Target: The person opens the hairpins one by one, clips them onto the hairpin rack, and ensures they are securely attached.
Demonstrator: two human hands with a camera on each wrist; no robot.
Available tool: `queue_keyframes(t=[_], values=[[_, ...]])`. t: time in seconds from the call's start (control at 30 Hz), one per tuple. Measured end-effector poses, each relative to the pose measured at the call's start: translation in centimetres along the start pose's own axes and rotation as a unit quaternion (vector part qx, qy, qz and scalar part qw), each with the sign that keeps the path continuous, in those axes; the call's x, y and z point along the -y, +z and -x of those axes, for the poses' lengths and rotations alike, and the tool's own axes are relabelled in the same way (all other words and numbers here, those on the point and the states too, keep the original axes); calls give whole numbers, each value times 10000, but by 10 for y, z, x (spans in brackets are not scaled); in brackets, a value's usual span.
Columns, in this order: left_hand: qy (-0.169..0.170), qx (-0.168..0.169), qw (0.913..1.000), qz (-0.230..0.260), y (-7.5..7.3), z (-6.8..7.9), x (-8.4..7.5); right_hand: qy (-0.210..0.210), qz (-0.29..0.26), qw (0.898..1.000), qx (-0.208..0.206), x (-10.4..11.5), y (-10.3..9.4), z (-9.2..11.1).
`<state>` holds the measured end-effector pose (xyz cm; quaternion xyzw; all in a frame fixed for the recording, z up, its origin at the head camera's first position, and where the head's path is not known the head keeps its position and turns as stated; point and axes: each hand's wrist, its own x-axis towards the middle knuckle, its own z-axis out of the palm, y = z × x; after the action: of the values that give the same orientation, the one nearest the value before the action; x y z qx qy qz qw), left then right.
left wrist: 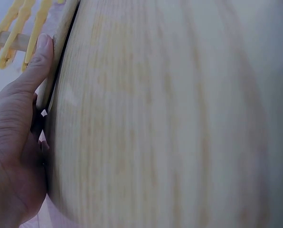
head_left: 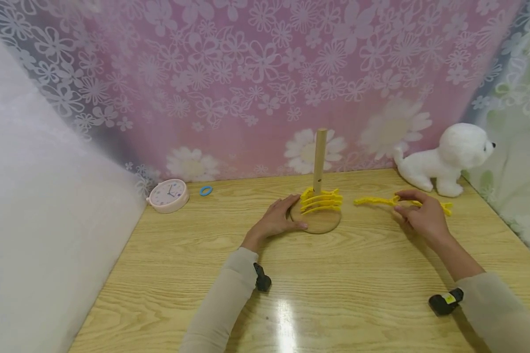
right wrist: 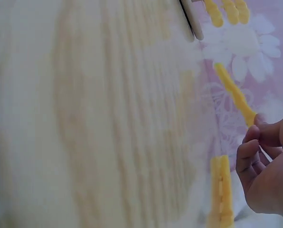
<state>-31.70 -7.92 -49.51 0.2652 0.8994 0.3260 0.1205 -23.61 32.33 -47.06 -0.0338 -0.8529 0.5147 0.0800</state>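
A round wooden base (head_left: 320, 224) with an upright wooden post (head_left: 320, 159) stands on the table. Several curved yellow plastic pieces (head_left: 322, 202) with forked ends are stacked low on the post. My left hand (head_left: 276, 218) holds the left rim of the base, thumb in front and fingers behind; the thumb (left wrist: 42, 52) shows over the rim in the left wrist view. To the right of the stand, my right hand (head_left: 421, 215) pinches one end of another yellow piece (right wrist: 234, 92), whose free end points toward the post. More yellow plastic (right wrist: 221, 190) lies beside that hand.
At the back left are a pink round clock (head_left: 169, 196) and a small blue ring (head_left: 206, 190). A white plush dog (head_left: 443, 162) sits at the back right corner. Behind the wooden table (head_left: 203, 284) hangs a pink floral curtain (head_left: 247, 88).
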Motion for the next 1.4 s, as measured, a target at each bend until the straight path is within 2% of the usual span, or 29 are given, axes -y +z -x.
queue_keyframes(t=[0.3, 0.53, 0.87, 1.13, 1.4], values=[[138, -32, 9999, 5, 0, -1, 2, -250, -198, 9981, -535, 22, 7, -2], [94, -15, 9999, 76, 0, 0, 1, -287, -681, 9924, -979, 40, 20, -10], [44, -45, 10000, -43, 0, 1, 0, -304, -857, 9921, -863, 59, 47, -17], [1, -77, 10000, -46, 0, 1, 1, -353, -430, 9945, -886, 74, 68, -18], [-23, -79, 10000, -24, 1, 0, 2, -284, -250, 9954, -875, 83, 85, -22]])
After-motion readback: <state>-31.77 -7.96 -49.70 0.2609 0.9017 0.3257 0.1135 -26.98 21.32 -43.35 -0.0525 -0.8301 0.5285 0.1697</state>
